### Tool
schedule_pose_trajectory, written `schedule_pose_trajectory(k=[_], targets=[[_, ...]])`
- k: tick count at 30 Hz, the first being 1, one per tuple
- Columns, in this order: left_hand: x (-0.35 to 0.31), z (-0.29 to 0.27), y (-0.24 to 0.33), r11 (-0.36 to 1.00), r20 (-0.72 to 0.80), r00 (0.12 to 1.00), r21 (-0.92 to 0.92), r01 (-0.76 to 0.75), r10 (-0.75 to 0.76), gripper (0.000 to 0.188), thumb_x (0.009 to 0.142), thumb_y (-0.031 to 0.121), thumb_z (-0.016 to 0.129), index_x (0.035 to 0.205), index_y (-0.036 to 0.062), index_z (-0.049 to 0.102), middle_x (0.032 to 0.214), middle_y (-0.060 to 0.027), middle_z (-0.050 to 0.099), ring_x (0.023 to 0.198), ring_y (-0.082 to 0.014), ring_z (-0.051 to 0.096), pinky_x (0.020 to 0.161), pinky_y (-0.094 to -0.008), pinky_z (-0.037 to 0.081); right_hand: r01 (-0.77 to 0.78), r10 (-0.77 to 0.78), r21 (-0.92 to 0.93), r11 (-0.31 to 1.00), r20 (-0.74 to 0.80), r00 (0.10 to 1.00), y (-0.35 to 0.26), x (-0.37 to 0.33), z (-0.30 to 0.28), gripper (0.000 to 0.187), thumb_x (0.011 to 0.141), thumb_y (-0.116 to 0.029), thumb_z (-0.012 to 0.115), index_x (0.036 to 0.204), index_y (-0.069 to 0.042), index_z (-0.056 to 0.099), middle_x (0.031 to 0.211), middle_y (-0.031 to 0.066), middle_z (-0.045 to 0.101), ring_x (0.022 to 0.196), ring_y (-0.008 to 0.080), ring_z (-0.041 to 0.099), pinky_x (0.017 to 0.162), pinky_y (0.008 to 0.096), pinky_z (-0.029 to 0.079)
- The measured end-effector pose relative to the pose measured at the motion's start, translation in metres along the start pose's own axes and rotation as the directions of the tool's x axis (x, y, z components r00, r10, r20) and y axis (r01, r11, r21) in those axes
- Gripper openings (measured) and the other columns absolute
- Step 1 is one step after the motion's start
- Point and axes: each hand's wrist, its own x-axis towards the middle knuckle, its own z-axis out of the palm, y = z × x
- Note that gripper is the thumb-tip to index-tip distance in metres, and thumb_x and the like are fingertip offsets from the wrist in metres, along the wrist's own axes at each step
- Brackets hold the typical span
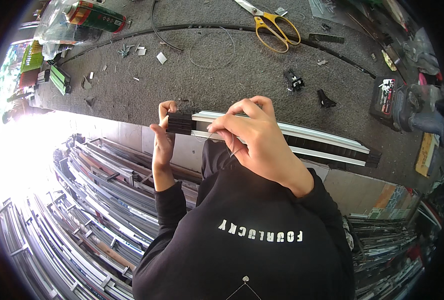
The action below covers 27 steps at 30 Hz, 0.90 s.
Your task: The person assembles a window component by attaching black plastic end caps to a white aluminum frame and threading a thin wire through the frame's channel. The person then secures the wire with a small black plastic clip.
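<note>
A long silver and black aluminium profile (327,141) lies slantwise along the near edge of the carpeted bench. At its left end sits a black ribbed end piece (180,123), which my left hand (164,137) grips between thumb and fingers. Over the profile, close to that end piece, my right hand (254,132) pinches a thin cord (238,150); a loop of it hangs below the fingers. The fingertips partly hide where the cord meets the profile. Another black end piece (373,159) is on the profile's right end.
Yellow-handled scissors (273,32), a black cable (202,25) and a spray can (96,17) lie at the back. Small black fittings (294,80) rest beyond the profile. A cordless power tool (407,102) stands at right. Many metal bars (92,200) are stacked below the bench at left.
</note>
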Motion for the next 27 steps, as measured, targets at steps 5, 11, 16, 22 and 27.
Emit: schedule_pose_trajectory(k=[5, 11, 16, 22, 27], targets=[[-0.001, 0.000, 0.002, 0.999, -0.010, 0.999, -0.017, -0.034, 0.034, 0.092, 0.095, 0.080, 0.007, 0.096, 0.0006, 0.053, 0.118, -0.0050, 0.038, 0.101, -0.0138, 0.039, 0.091, -0.0238, 0.034, -0.066, 0.070, 0.043, 0.997, -0.099, 0.993, 0.001, -0.009, -0.020, 0.016, 0.082, -0.001, 0.073, 0.091, -0.014, 0.071, 0.079, -0.0032, 0.066, 0.087, 0.0167, 0.060, 0.094, 0.0381, 0.036], [-0.003, 0.002, 0.003, 0.998, -0.005, 0.998, 0.007, -0.055, 0.055, 0.093, 0.096, 0.079, 0.007, 0.099, -0.0014, 0.054, 0.122, -0.0057, 0.038, 0.104, -0.0146, 0.041, 0.094, -0.0255, 0.035, -0.039, 0.036, -0.039, 0.998, -0.075, 0.997, 0.004, -0.024, -0.037, 0.015, 0.082, 0.000, 0.073, 0.090, -0.012, 0.071, 0.081, -0.0032, 0.068, 0.078, 0.0142, 0.062, 0.097, 0.0397, 0.034], [-0.006, 0.009, 0.001, 0.993, -0.081, 0.993, -0.078, -0.092, 0.085, 0.081, 0.101, 0.071, 0.020, 0.100, -0.0010, 0.057, 0.121, -0.0078, 0.038, 0.109, -0.0168, 0.040, 0.101, -0.0290, 0.032, -0.062, 0.057, -0.080, 0.995, -0.064, 0.996, 0.005, -0.028, -0.037, 0.016, 0.081, 0.001, 0.073, 0.090, -0.013, 0.072, 0.082, -0.0038, 0.070, 0.086, 0.0139, 0.066, 0.103, 0.0441, 0.031], [-0.009, 0.009, 0.010, 0.989, -0.188, 0.975, -0.067, -0.130, 0.116, 0.046, 0.100, 0.043, 0.057, 0.105, -0.0024, 0.060, 0.119, -0.0063, 0.044, 0.110, -0.0166, 0.044, 0.100, -0.0281, 0.032, 0.072, -0.126, -0.492, 0.868, -0.078, 0.989, -0.002, -0.037, -0.027, 0.013, 0.082, -0.004, 0.070, 0.093, -0.011, 0.072, 0.084, -0.0038, 0.071, 0.104, 0.0142, 0.068, 0.110, 0.0507, 0.024], [-0.014, 0.011, 0.019, 0.992, -0.253, 0.967, -0.122, -0.044, 0.012, 0.028, 0.095, 0.025, 0.063, 0.100, -0.0028, 0.064, 0.117, -0.0052, 0.048, 0.106, -0.0155, 0.045, 0.097, -0.0277, 0.032, 0.213, -0.240, -0.609, 0.764, 0.038, 0.970, 0.000, -0.041, -0.030, 0.015, 0.083, -0.006, 0.066, 0.095, -0.011, 0.073, 0.087, -0.0025, 0.070, 0.103, 0.0126, 0.069, 0.108, 0.0487, 0.025]])
